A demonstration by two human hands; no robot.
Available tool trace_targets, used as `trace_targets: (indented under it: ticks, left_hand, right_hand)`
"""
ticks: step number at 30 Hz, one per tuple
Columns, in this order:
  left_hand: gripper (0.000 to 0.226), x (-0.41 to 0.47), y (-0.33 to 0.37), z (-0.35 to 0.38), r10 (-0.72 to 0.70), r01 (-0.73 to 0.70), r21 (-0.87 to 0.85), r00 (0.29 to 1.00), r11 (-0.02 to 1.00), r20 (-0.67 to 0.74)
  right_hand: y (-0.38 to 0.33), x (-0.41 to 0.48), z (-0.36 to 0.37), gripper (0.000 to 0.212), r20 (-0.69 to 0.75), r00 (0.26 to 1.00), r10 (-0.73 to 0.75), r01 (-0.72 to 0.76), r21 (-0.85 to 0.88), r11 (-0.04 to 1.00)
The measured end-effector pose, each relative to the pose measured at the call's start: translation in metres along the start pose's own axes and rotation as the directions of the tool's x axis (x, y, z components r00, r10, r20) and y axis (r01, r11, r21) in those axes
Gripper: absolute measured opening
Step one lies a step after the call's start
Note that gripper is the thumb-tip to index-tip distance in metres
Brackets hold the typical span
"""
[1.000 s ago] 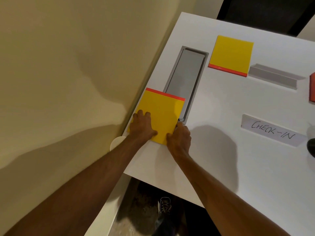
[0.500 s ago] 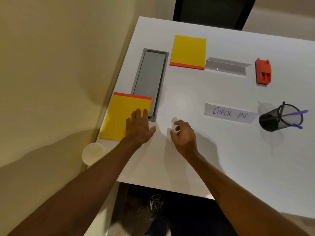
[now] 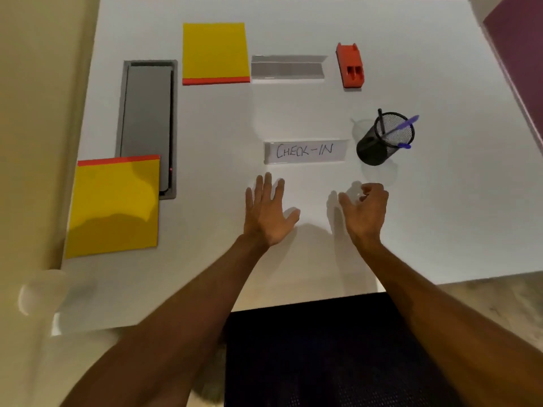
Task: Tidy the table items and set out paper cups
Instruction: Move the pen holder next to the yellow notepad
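On the white table (image 3: 440,215), a yellow pad with a red edge (image 3: 113,205) lies at the near left, partly over the grey cable tray (image 3: 148,118). A second yellow pad (image 3: 214,52) lies at the far middle. A "CHECK-IN" sign holder (image 3: 304,151) lies just beyond my hands. My left hand (image 3: 269,211) is flat and open over the table, holding nothing. My right hand (image 3: 365,211) has loosely curled fingers and holds nothing. A blurred paper cup (image 3: 35,292) sits off the table's near left corner.
An empty clear sign holder (image 3: 288,67) and an orange stapler (image 3: 351,66) lie at the far side. A black mesh pen cup (image 3: 383,139) with purple pens stands right of the sign. A dark chair (image 3: 323,348) is below the near edge.
Both hands have let go of the near yellow pad and moved right, to the table's middle below the sign. The view has swung right.
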State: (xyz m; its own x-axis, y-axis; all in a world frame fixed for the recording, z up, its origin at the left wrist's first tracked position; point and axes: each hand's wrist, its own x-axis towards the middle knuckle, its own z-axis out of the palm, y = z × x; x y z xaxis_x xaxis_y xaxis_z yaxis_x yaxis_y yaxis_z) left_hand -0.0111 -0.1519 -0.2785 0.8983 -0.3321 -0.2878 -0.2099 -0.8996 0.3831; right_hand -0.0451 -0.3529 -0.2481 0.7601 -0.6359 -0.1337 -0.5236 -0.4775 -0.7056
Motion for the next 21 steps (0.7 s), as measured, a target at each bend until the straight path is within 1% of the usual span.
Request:
trace_targets:
  ticks: [3, 6, 8, 10, 12, 14, 17, 19, 21]
  left_hand:
    - [0.08, 0.004, 0.013, 0.023, -0.07, 0.074, 0.044, 0.994, 0.996, -0.087]
    - [0.08, 0.004, 0.014, 0.041, -0.05, 0.08, 0.149, 0.979, 0.986, -0.195]
    - [0.08, 0.005, 0.014, 0.049, -0.046, 0.093, 0.181, 0.968, 0.979, -0.245]
    - [0.08, 0.007, 0.013, 0.054, -0.04, 0.097, 0.191, 0.959, 0.977, -0.281]
    - [0.08, 0.009, 0.012, 0.056, -0.031, 0.09, 0.192, 0.956, 0.977, -0.291]
    - [0.081, 0.009, 0.011, 0.058, -0.028, 0.09, 0.197, 0.954, 0.976, -0.299]
    - [0.082, 0.011, 0.013, 0.058, -0.028, 0.095, 0.205, 0.951, 0.974, -0.307]
    - [0.082, 0.011, 0.013, 0.058, -0.03, 0.098, 0.208, 0.95, 0.973, -0.31]
    - [0.083, 0.011, 0.012, 0.058, -0.029, 0.1, 0.213, 0.948, 0.972, -0.315]
  right_hand:
    - [0.015, 0.027, -0.012, 0.074, -0.023, 1.0, 0.008, -0.007, 0.073, 0.997]
    - [0.022, 0.055, -0.016, 0.096, -0.006, 1.0, 0.003, -0.002, 0.175, 0.985]
    - [0.025, 0.073, -0.016, 0.103, 0.015, 1.0, -0.01, 0.006, 0.232, 0.973]
    - [0.025, 0.087, -0.014, 0.105, 0.025, 0.999, -0.029, 0.02, 0.29, 0.957]
    - [0.024, 0.097, -0.011, 0.101, 0.019, 0.998, -0.056, 0.045, 0.372, 0.927]
    - [0.023, 0.106, -0.008, 0.096, -0.005, 0.998, -0.068, 0.064, 0.418, 0.906]
    - [0.017, 0.116, -0.003, 0.094, -0.022, 0.999, -0.029, 0.036, 0.445, 0.895]
    - [0.012, 0.123, -0.002, 0.097, -0.049, 0.999, 0.003, 0.019, 0.448, 0.894]
    - [0.01, 0.129, -0.002, 0.099, -0.073, 0.997, 0.003, 0.029, 0.43, 0.903]
